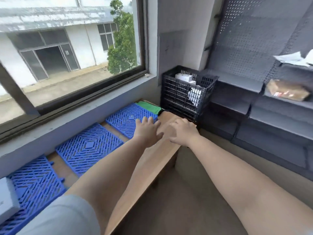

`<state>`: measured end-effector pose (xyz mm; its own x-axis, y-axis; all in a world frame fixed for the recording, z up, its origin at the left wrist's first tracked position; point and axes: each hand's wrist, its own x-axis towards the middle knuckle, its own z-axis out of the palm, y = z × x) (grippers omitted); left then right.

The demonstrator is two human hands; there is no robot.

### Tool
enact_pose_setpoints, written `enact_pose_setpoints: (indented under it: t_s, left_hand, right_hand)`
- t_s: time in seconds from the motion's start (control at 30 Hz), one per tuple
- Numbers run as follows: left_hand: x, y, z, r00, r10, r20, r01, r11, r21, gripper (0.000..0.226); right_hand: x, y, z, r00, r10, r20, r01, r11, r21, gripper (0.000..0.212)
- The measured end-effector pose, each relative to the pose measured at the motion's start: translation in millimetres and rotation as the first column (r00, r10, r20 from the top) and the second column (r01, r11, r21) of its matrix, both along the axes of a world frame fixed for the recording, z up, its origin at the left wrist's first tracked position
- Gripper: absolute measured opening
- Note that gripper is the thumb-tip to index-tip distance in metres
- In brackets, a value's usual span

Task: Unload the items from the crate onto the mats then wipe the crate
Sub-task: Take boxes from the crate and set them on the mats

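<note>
A black lattice crate (179,92) stands at the far end of the wooden bench (152,160), with white boxes (184,77) inside. Three blue grid mats lie along the bench: far (125,119), middle (88,146), near (33,180). A white box (6,199) rests on the near mat's left edge. A folded green cloth (149,106) lies between the far mat and the crate. My left hand (147,129) and right hand (182,131) both reach out over the bench just short of the crate, fingers spread and holding nothing.
A window (71,48) and grey sill (84,106) run along the bench's left side. Dark perforated shelving (254,92) stands to the right of the crate, holding a brown packet (286,89) and white papers (294,58). Bare floor lies right of the bench.
</note>
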<state>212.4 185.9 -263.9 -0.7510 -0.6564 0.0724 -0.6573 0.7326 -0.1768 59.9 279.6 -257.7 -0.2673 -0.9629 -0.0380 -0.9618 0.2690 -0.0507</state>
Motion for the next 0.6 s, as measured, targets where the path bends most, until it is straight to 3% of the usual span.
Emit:
enact_pose_setpoints:
  t_s: [0.33, 0.6]
  left_hand:
    - [-167.5, 39.2, -17.7, 0.974, -0.216, 0.073, 0.212, 0.976, 0.058, 0.061]
    - [-292.3, 28.7, -38.3, 0.932, -0.36, 0.028, 0.355, 0.929, 0.108, 0.059]
  right_hand:
    - [-132.2, 79.3, -20.6, 0.968, -0.248, -0.031, 0.249, 0.967, 0.057, 0.061]
    - [-231.8, 76.4, -35.8, 0.906, -0.419, -0.065, 0.424, 0.902, 0.088, 0.059]
